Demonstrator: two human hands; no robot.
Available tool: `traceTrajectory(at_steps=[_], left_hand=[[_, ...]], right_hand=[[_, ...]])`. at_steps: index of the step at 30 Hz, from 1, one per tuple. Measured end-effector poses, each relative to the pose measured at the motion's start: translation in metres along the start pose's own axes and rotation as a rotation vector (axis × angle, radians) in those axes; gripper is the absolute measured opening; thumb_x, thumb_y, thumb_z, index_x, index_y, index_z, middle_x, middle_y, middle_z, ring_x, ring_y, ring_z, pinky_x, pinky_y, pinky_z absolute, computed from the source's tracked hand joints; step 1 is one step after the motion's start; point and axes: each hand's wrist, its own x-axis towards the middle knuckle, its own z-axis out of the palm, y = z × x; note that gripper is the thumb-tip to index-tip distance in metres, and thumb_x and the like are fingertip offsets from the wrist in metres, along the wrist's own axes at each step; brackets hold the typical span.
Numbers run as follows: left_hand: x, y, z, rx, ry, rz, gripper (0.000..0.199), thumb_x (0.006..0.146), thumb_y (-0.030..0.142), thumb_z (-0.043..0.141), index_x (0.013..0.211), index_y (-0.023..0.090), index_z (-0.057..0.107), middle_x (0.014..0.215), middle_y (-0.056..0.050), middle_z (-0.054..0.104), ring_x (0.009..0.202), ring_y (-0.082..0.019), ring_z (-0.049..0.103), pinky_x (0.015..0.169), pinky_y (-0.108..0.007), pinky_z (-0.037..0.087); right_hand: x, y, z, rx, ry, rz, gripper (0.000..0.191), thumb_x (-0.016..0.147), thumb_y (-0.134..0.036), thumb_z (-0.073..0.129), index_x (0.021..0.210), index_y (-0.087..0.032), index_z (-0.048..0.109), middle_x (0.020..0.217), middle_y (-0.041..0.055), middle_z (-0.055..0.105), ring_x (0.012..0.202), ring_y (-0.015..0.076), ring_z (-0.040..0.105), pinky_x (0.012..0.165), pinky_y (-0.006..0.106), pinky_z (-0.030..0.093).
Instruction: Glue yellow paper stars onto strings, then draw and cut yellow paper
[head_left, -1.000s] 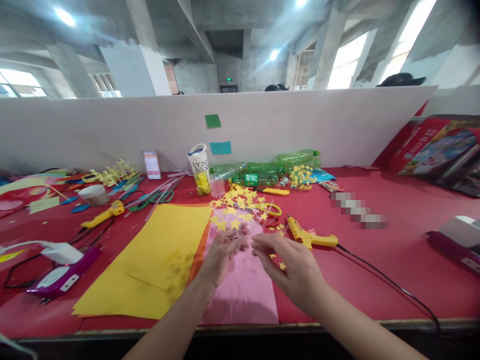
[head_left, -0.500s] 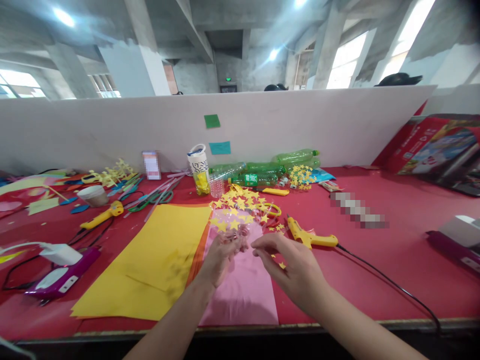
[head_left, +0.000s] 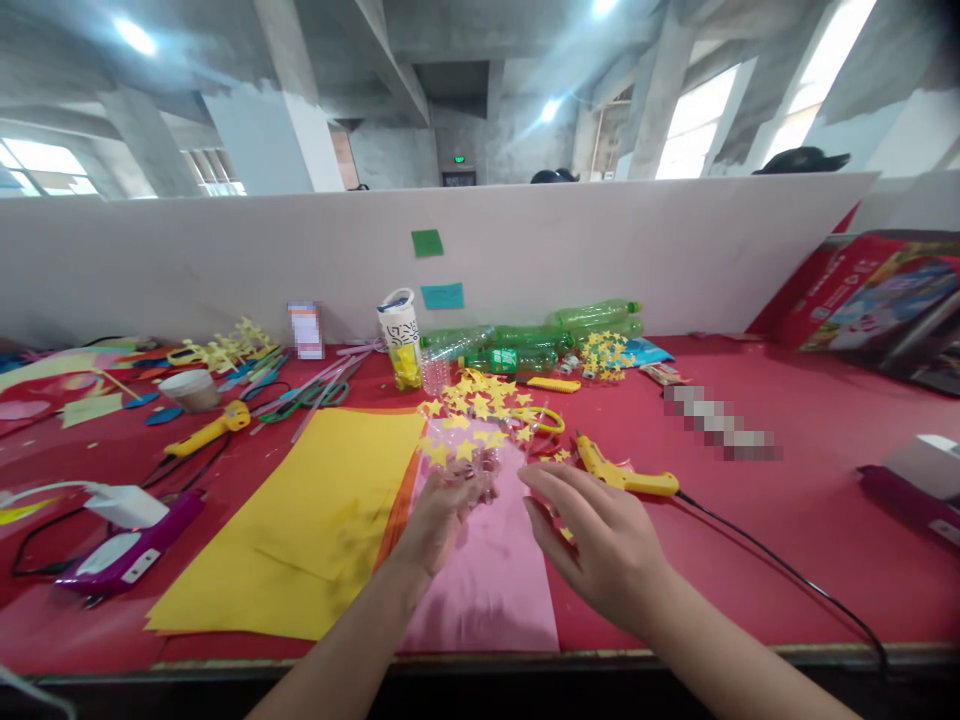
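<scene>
Over the pink sheet (head_left: 487, 590), my left hand (head_left: 446, 510) is closed round a clear plastic piece (head_left: 486, 478), which looks like part of a bottle. Yellow paper stars (head_left: 480, 403) fan out just beyond it, seemingly joined to the clear piece. My right hand (head_left: 596, 520) is to the right of it, thumb and fingers apart, holding nothing. A few loose stars lie partly hidden beneath that hand. Beyond my right hand rests a yellow glue gun (head_left: 622, 474) with a black cord.
Yellow sheets (head_left: 300, 530) lie left of the pink one. Green bottles (head_left: 525, 345), a white cup with pens (head_left: 400, 335) and a yellow cutter (head_left: 553, 384) stand or lie behind. A second glue gun (head_left: 206, 430) and a purple power strip (head_left: 131, 555) are at the left.
My right hand has moved a little to the right, away from the clear piece, and its fingers have spread. My left hand keeps its hold almost unmoved.
</scene>
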Motion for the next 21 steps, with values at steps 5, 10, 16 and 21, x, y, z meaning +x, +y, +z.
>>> traceTrajectory(at_steps=[5, 10, 16, 21], left_hand=[[0.001, 0.0012, 0.0, -0.019, 0.016, -0.007, 0.023, 0.066, 0.025, 0.078, 0.087, 0.016, 0.072, 0.08, -0.003, 0.064, 0.066, -0.011, 0.052, 0.068, -0.027, 0.039], [0.0028, 0.0004, -0.0013, -0.014, 0.001, 0.015, 0.019, 0.07, 0.025, 0.074, 0.087, 0.016, 0.071, 0.076, -0.003, 0.063, 0.067, -0.012, 0.053, 0.068, -0.026, 0.039], [0.003, 0.001, -0.0005, 0.002, 0.022, 0.027, 0.018, 0.066, 0.025, 0.078, 0.08, 0.015, 0.071, 0.071, -0.001, 0.06, 0.063, -0.01, 0.051, 0.065, -0.025, 0.038], [-0.0002, -0.0034, -0.0035, 0.128, 0.04, 0.007, 0.015, 0.066, 0.028, 0.077, 0.07, 0.015, 0.071, 0.071, -0.004, 0.064, 0.068, -0.014, 0.055, 0.071, -0.029, 0.04]], right_hand=[[0.0054, -0.0012, -0.0068, 0.105, -0.077, 0.086, 0.025, 0.083, -0.012, 0.051, 0.107, -0.018, 0.058, 0.096, 0.0083, 0.062, 0.087, 0.0198, 0.061, 0.073, 0.033, 0.052], [0.0099, -0.0025, -0.0039, 0.104, -0.219, 0.062, 0.013, 0.085, -0.017, 0.052, 0.093, -0.017, 0.062, 0.094, 0.0078, 0.062, 0.083, 0.0203, 0.058, 0.07, 0.034, 0.05], [0.0084, -0.0033, -0.002, 0.131, -0.081, 0.027, 0.013, 0.09, -0.011, 0.049, 0.086, -0.016, 0.06, 0.084, 0.0061, 0.064, 0.078, 0.0162, 0.061, 0.07, 0.028, 0.051], [0.0041, -0.0009, -0.0049, -0.055, 0.041, -0.085, 0.014, 0.089, -0.008, 0.051, 0.088, -0.018, 0.061, 0.076, 0.0039, 0.069, 0.07, 0.015, 0.065, 0.064, 0.026, 0.052]])
